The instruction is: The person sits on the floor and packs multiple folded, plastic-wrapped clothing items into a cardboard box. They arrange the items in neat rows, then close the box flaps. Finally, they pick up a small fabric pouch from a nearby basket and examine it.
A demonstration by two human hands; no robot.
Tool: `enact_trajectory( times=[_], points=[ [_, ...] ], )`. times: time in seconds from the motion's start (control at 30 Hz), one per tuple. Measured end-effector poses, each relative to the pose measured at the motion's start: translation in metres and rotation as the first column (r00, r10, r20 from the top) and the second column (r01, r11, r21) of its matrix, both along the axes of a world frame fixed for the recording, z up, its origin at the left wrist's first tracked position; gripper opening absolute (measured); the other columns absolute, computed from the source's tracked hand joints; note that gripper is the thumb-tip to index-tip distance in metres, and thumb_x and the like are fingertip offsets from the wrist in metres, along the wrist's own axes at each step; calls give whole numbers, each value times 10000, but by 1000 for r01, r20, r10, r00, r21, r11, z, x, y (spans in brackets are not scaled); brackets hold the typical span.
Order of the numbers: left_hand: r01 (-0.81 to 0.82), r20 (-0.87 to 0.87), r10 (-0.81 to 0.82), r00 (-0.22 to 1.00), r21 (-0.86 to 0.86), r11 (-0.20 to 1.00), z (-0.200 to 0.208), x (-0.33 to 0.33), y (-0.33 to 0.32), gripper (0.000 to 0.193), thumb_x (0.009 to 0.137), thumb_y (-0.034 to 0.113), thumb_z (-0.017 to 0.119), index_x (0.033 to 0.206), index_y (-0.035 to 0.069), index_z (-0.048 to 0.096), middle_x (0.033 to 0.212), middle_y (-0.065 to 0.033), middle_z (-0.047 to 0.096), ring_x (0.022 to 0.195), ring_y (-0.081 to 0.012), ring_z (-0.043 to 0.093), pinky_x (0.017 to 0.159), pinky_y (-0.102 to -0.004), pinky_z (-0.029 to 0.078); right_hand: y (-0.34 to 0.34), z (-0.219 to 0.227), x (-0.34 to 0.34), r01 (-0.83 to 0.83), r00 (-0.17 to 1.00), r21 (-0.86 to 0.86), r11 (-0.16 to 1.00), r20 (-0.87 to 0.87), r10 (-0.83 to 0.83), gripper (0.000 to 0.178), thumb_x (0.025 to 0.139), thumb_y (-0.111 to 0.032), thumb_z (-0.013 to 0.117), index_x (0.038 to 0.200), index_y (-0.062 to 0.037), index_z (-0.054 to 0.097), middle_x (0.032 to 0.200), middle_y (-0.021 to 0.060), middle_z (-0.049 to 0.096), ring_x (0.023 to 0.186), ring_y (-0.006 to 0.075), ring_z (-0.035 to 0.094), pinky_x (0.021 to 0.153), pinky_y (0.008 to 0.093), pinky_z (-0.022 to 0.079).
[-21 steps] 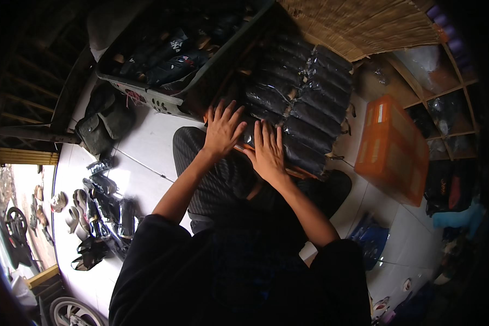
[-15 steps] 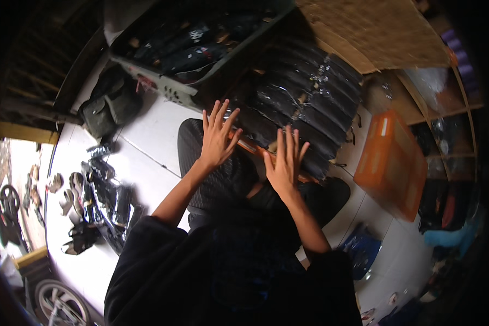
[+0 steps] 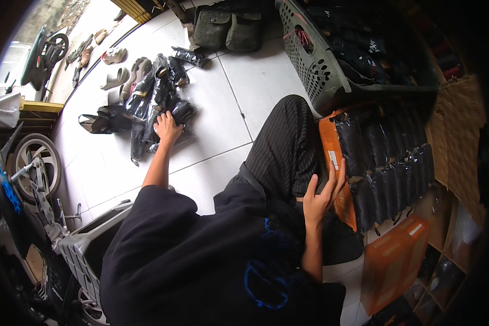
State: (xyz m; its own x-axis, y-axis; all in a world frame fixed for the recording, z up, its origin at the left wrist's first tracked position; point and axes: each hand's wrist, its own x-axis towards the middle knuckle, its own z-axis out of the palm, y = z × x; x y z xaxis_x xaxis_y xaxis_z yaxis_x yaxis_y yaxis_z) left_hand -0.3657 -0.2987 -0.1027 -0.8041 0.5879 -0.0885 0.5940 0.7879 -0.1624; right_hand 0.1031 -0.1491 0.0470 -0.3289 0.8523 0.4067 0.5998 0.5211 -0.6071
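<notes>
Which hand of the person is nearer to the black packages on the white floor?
Left. The left hand touches the black packages; the right hand is well away, to their right.

This looks like a small stockroom or packing corner, though whether it belongs to a shop or a home business cannot be told. Dark, plastic-wrapped bundles (image 3: 388, 190) stand in rows inside an orange-sided carton (image 3: 328, 142), a grey-green basket (image 3: 311, 65) brims with similar goods, and more wrapped packages (image 3: 142, 120) lie on the white tiled floor (image 3: 266, 70), with wooden compartment shelving (image 3: 450, 233) at the right. Shoes (image 3: 137, 75) sit near a bright doorway (image 3: 60, 68), and a motorbike (image 3: 46, 223) stands at the left.
</notes>
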Motion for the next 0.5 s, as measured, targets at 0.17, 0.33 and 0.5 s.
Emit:
enact_trajectory(
  times=[0.17,0.33,0.5],
  points=[
    [43,0,-43,999,-114,993,18,-2,14,784,637,451,799,1234,46,493,1171,-155,580,1144,-319,550,896,-488,468,-2,2,-8,-23,1000,-36,999,17,23,416,891,-87,572,1298,-16,516,1445,196,409,1360,378,390,1137,645,171],
    [-168,399,84,913,180,969,16,-4,26,736,629,438,789,1130,-44,548,975,-235,677,903,-347,689,801,-399,547,-7,0,-6,-18,1000,-92,996,-6,18,361,888,-65,584,1238,18,549,1373,204,464,1277,375,462,1102,574,315],
    [-623,914,-106,392,348,701,65,64,60,491,784,330,759,1046,-51,594,866,-107,667,742,-186,671,650,-313,540,-11,-7,-20,-272,957,-305,913,-186,223,453,862,-63,664,1283,28,524,1319,184,514,1079,308,594,917,382,499]
  ],
)
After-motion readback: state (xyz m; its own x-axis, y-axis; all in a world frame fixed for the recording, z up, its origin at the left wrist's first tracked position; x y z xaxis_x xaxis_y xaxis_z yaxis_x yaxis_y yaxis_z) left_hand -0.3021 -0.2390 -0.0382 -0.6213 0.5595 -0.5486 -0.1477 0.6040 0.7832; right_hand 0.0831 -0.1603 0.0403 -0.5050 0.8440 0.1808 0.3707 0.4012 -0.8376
